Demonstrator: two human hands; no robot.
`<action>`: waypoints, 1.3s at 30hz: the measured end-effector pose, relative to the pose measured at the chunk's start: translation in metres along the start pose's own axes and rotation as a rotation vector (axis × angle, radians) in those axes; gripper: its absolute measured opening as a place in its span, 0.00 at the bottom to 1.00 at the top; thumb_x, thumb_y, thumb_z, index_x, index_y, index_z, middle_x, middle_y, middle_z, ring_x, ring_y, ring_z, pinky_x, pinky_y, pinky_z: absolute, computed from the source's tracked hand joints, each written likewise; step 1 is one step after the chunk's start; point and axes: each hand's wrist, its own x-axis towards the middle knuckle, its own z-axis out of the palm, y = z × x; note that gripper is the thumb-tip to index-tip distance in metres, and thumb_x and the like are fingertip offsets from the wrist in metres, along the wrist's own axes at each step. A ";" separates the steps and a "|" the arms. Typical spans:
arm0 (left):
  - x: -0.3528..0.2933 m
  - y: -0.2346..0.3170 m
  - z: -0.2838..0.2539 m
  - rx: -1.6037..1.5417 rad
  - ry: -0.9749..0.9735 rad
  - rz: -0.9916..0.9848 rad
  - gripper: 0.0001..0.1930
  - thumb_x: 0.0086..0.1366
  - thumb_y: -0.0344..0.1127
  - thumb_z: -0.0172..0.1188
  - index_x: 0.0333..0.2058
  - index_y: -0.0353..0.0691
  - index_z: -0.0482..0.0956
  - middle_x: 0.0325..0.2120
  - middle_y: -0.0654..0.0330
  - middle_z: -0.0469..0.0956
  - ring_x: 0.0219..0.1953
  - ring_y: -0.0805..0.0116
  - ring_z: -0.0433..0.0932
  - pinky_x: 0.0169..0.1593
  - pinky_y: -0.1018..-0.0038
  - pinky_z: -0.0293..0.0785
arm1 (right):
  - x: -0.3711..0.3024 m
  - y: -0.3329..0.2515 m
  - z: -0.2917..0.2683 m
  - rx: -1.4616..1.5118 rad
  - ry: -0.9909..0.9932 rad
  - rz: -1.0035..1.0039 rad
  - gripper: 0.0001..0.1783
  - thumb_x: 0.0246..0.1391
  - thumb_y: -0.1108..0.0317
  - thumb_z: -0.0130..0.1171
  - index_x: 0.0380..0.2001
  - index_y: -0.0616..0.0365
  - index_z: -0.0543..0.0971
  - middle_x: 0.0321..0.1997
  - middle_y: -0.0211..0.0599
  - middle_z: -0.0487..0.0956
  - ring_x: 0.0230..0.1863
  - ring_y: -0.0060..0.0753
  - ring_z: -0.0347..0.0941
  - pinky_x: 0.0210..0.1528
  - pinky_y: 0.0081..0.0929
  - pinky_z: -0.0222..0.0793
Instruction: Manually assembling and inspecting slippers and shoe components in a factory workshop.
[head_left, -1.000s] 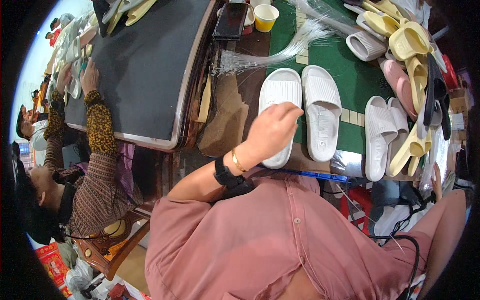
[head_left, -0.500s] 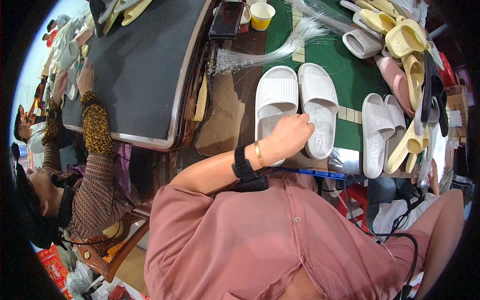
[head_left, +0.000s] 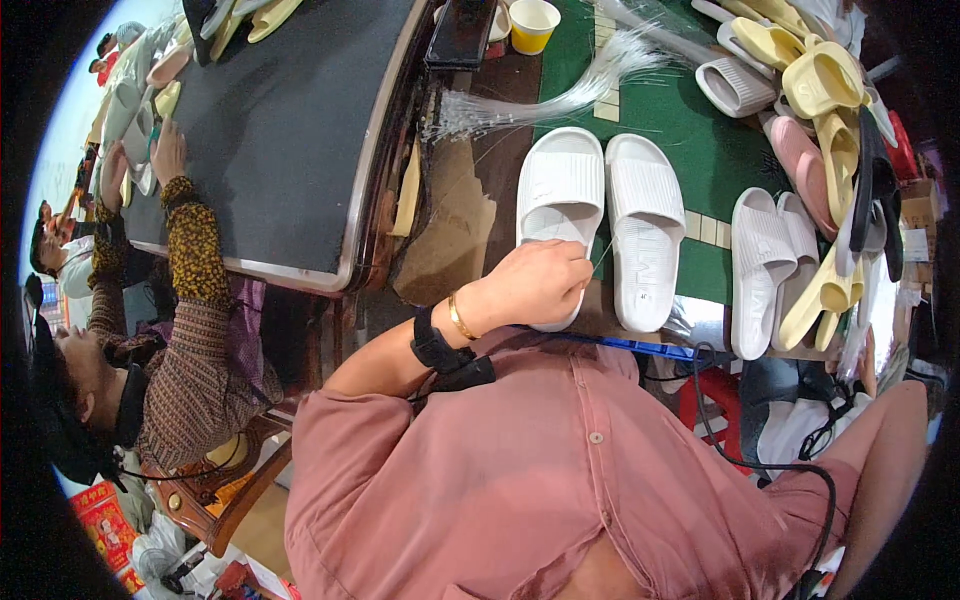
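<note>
Check left hand point(head_left: 543, 283) first: palm-down over the heel half of left white slipper point(head_left: 562, 180), with grip drawn in, fingers curled close together, apparently pinching a thin clear strand point(head_left: 603, 258); can't confirm exact fingertip contact, mostly hidden. Can't report on right hand, out of view. Find left white slipper flat on the green-topped desk point(head_left: 712, 165) right in front of the torso, just beside right white slipper point(head_left: 648, 240), both with straps at the far end. For doing this step well: pinch the strand between thumb and index pads, leave some slack, steer clear of snagging on the strap edge, go light on the heel to avoid skewing the pair, check for a single strand, probably easy to double up unnoticed. Further out, note clear strand bundle point(head_left: 596, 78) beyond the toes, grey slippers point(head_left: 762, 250) to the right, mixed slipper heap point(head_left: 820, 85) past those, paper cup point(head_left: 534, 30) and phone point(head_left: 462, 35) far left. Leftmost, spot co-worker's hands point(head_left: 168, 150) at a black-topped desk point(head_left: 290, 140)
</note>
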 end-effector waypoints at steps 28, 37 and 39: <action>-0.012 -0.018 0.028 0.004 0.324 -0.037 0.21 0.53 0.32 0.60 0.47 0.40 0.71 0.44 0.57 0.72 0.47 0.58 0.70 0.48 0.64 0.67 | 0.236 0.103 0.220 -0.062 0.002 0.012 0.35 0.48 0.77 0.57 0.62 0.62 0.63 0.22 0.23 0.68 0.18 0.13 0.54 0.21 0.15 0.50; -0.010 -0.023 0.035 0.023 0.306 -0.023 0.15 0.56 0.34 0.59 0.43 0.43 0.75 0.45 0.59 0.71 0.47 0.59 0.69 0.47 0.64 0.66 | 0.248 0.096 0.229 -0.166 0.041 0.008 0.32 0.52 0.76 0.57 0.61 0.68 0.61 0.53 0.48 0.70 0.41 0.32 0.68 0.45 0.26 0.66; -0.010 -0.022 0.036 0.000 0.299 -0.026 0.13 0.57 0.34 0.58 0.42 0.43 0.76 0.44 0.59 0.72 0.47 0.60 0.69 0.48 0.65 0.65 | 0.245 0.091 0.228 -0.107 0.013 0.075 0.31 0.53 0.74 0.58 0.60 0.70 0.62 0.52 0.47 0.72 0.45 0.35 0.70 0.51 0.26 0.65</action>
